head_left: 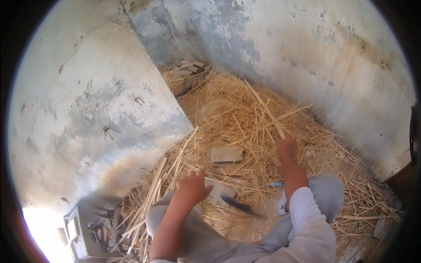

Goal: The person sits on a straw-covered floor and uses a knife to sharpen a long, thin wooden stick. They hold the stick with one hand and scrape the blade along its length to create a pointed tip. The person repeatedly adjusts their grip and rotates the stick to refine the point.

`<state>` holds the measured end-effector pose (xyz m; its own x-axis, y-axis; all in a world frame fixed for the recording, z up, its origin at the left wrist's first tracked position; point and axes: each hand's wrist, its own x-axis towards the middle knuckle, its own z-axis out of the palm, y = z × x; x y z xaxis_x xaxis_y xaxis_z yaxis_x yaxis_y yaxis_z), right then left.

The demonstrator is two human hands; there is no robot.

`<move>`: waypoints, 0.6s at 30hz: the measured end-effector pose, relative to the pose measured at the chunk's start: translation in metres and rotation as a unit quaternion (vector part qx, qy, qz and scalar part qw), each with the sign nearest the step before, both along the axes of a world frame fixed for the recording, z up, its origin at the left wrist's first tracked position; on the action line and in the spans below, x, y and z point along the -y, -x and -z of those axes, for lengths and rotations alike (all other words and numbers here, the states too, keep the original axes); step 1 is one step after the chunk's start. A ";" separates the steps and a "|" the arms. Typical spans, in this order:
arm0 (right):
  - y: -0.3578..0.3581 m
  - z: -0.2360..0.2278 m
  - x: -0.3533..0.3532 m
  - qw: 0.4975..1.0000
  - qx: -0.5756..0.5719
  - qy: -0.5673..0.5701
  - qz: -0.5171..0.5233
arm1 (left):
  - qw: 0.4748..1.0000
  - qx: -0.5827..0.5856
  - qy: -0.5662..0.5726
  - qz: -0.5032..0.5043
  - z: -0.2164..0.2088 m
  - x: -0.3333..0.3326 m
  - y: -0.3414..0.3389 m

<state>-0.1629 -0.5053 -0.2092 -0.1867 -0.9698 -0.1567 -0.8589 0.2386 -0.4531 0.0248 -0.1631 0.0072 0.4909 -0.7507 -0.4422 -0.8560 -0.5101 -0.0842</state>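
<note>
My right hand (287, 149) reaches forward, its fingers closed round the near ends of several thin pale wooden strips (266, 107), which look like split bamboo. The strips fan away from it over the heap. My left hand (193, 189) hovers by my left knee with fingers apart and thumb out; I see nothing in it. Between my legs lies a dark curved blade (237, 204), its lower end blurred. A small blue object (275, 184) lies beside my right forearm. Ahead, a pale rectangular block (226, 154) rests among the strips.
Loose strips and shavings (228, 105) cover the floor. Longer strips (153, 188) lean along the left side. Stained walls (101, 101) close in left and right (315, 57). Bricks (193, 68) are piled in the far corner. A grey box-like frame (78, 232) stands lower left.
</note>
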 end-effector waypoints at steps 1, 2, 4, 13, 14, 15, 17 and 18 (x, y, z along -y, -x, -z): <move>-0.004 -0.011 0.013 1.000 0.007 0.022 -0.001 | 1.000 -0.009 -0.003 0.005 -0.006 0.004 0.005; -0.003 -0.023 0.032 0.999 0.048 0.019 0.011 | 1.000 -0.020 0.015 0.016 -0.011 0.009 0.009; 0.000 -0.049 0.062 0.987 0.134 0.075 0.044 | 0.997 -0.047 0.045 0.041 -0.012 0.018 0.017; 0.001 -0.268 0.036 0.833 0.295 0.462 -0.074 | 0.995 -0.063 0.051 0.064 0.016 0.037 0.008; 0.001 -0.283 0.024 0.799 0.317 0.504 -0.089 | 0.996 -0.061 0.046 0.052 0.017 0.038 0.005; 0.003 -0.295 0.011 0.788 0.340 0.506 -0.086 | 0.996 -0.059 0.039 0.058 0.016 0.040 0.003; 0.008 -0.302 -0.021 0.770 0.389 0.501 -0.077 | 0.996 -0.056 0.015 0.068 0.019 0.043 -0.002; 0.008 -0.302 -0.028 0.745 0.422 0.506 -0.106 | 0.996 -0.060 0.036 0.063 0.020 0.045 -0.002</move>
<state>-0.1714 -0.4769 0.0927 -0.2607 -0.6648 0.7001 -0.1369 -0.6924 -0.7084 0.0271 -0.2079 -0.0127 0.3368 -0.8347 -0.4357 -0.9154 -0.3986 0.0558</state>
